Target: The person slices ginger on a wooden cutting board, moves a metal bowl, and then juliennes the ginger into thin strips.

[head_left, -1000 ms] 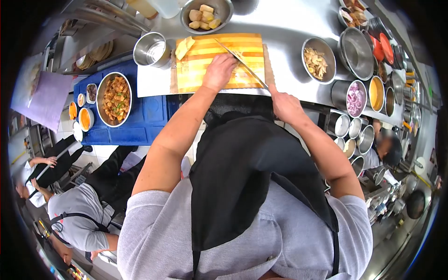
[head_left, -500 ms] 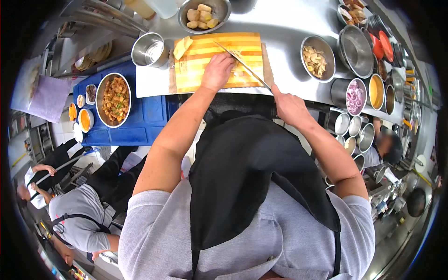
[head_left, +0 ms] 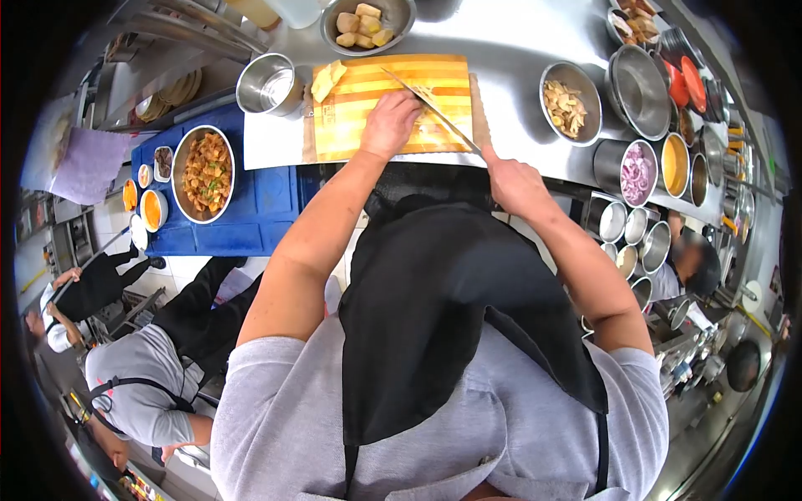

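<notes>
My left hand [head_left: 390, 123] rests on the wooden cutting board [head_left: 347, 144], its fingers curled down against a pale yellow piece mostly hidden beneath them. In my right hand [head_left: 516, 181] is the handle of a long kitchen knife [head_left: 447, 119]. The blade slants up and left across the board, close beside my left fingertips. Thin pale strips [head_left: 426, 92] lie along the blade's far side. At the board's upper left sits a larger pale yellow chunk [head_left: 329, 81], resembling peeled ginger. Behind the board, a metal bowl [head_left: 368, 53] contains several similar chunks [head_left: 364, 27].
Left of the board stands a metal pot [head_left: 263, 83]. A bowl of sauced chunks [head_left: 205, 175] sits on a blue surface [head_left: 259, 234]. To the right are a bowl of pale slices [head_left: 564, 108] and a pot of sliced red onion [head_left: 638, 174]. Other people [head_left: 142, 384] stand at left.
The knife handle and my right hand have shifted slightly left and up. My left hand stays nearly in place. A person at far left has moved.
</notes>
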`<state>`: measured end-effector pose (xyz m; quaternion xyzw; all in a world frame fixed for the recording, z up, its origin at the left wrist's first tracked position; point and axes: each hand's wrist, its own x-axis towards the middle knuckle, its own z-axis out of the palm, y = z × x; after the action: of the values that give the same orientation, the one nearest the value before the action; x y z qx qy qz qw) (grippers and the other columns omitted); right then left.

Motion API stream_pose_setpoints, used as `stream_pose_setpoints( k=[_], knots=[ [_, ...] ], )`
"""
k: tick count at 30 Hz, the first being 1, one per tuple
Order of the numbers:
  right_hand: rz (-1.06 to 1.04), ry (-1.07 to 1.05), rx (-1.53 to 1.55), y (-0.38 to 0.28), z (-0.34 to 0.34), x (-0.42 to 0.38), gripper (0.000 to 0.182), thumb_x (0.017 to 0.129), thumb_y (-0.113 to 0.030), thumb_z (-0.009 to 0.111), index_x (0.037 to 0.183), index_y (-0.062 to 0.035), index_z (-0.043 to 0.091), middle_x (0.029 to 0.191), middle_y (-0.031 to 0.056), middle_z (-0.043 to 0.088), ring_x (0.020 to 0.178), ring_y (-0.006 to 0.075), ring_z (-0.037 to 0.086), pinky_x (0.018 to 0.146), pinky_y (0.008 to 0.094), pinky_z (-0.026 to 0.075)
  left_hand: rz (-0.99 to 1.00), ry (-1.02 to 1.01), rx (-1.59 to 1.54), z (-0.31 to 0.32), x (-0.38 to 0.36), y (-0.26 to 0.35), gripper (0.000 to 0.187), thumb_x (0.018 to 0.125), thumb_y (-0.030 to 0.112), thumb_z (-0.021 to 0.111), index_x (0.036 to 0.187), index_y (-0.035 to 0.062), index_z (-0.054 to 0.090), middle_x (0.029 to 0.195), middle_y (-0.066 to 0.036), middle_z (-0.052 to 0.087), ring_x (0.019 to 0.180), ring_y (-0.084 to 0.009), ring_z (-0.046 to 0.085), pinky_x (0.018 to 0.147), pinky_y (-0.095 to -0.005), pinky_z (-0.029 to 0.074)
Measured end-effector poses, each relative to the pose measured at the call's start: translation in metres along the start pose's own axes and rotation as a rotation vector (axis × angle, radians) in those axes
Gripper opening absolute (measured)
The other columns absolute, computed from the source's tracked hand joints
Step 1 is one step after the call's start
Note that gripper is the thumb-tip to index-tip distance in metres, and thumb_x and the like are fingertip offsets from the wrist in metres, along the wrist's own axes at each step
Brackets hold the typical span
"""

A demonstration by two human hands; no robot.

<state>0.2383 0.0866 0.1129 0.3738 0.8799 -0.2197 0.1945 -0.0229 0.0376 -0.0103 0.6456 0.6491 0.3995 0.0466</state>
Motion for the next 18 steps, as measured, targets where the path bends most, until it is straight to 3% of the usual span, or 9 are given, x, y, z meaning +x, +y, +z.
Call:
stream_pose_setpoints(
  k=[11,18],
  knots=[
    [-0.017,-0.031,-0.039,0.001,-0.014,-0.005,0.037,0.089,0.0,0.053,0.125,-0.003,0.044,0.085,0.0239,0.073,0.084,0.0439,0.072,0.073,0.0561,0.056,-0.004,0.024,-0.013,0.001,0.002,0.0,0.011,0.084,0.007,0.076,0.095,0.0063,0.073,0.105,-0.007,0.07,0.099,-0.0297,0.067,0.087,-0.0389,0.055],
    [-0.025,0.02,-0.028,0.003,0.018,0.018,0.032,0.09,0.001,0.051,0.12,-0.004,0.042,0.083,0.0243,0.072,0.082,0.0462,0.07,0.073,0.0577,0.054,-0.019,0.024,-0.008,0.003,-0.002,-0.003,0.014,0.084,0.007,0.076,0.098,0.0057,0.072,0.106,-0.008,0.07,0.099,-0.0306,0.066,0.087,-0.0394,0.055]
  ],
)
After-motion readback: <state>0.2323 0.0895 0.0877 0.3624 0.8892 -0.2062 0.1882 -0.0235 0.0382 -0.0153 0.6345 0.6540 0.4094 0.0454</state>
